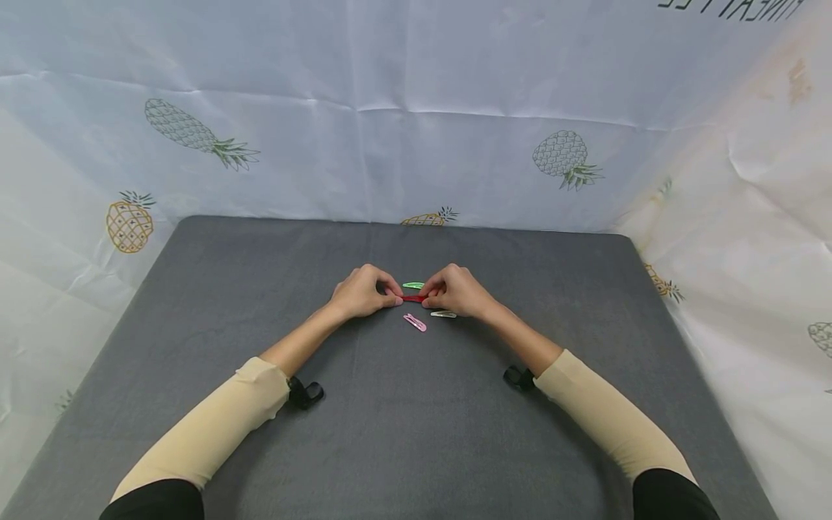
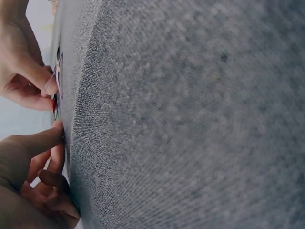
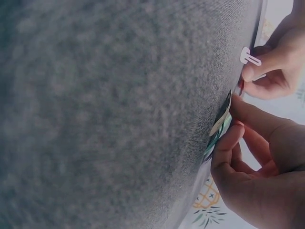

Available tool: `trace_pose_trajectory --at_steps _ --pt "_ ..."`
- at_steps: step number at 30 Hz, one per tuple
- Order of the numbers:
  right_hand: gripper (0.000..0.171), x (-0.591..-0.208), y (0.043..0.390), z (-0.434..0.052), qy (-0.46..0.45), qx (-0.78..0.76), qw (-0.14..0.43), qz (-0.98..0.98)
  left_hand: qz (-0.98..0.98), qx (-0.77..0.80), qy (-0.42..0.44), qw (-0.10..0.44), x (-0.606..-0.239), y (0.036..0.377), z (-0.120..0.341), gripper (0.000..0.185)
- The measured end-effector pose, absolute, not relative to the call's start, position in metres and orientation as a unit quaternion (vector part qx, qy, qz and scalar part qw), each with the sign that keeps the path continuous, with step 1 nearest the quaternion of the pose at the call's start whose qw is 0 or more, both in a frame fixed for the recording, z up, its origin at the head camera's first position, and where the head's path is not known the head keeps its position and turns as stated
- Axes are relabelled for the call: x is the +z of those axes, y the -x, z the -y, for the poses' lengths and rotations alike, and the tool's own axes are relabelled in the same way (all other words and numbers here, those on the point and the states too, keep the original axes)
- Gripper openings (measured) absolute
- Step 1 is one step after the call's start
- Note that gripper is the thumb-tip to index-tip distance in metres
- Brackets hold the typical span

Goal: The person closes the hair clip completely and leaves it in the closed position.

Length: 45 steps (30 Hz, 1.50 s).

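Both hands meet near the middle of the grey counter point(image 1: 195, 347), a little toward its far edge. The left hand point(image 1: 360, 292) and the right hand point(image 1: 458, 290) each pinch one end of a red hair clip point(image 1: 412, 298) between fingertips. A green clip point(image 1: 412, 285) lies just behind it; a pink clip point(image 1: 414, 322) and a white clip point(image 1: 444, 314) lie just in front
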State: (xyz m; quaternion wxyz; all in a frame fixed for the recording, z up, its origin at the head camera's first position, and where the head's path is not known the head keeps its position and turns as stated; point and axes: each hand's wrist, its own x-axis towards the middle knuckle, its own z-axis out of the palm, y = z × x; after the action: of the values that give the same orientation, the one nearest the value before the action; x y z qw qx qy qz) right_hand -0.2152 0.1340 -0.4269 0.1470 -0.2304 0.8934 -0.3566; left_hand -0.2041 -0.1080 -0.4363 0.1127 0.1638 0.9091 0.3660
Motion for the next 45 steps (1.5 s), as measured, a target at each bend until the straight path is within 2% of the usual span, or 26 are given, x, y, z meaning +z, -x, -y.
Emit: trace_pose_trajectory --at_steps 33,45 --pt "0.010 -0.425 0.209 -0.135 0.233 -0.365 0.140 -0.890 -0.900 0.389 -0.173 0.097 -0.437 0.199 0.110 0.007" --pt "0.012 -0.423 0.204 -0.138 0.242 -0.373 0.149 -0.883 -0.897 0.388 -0.177 0.116 -0.433 0.195 0.110 0.007"
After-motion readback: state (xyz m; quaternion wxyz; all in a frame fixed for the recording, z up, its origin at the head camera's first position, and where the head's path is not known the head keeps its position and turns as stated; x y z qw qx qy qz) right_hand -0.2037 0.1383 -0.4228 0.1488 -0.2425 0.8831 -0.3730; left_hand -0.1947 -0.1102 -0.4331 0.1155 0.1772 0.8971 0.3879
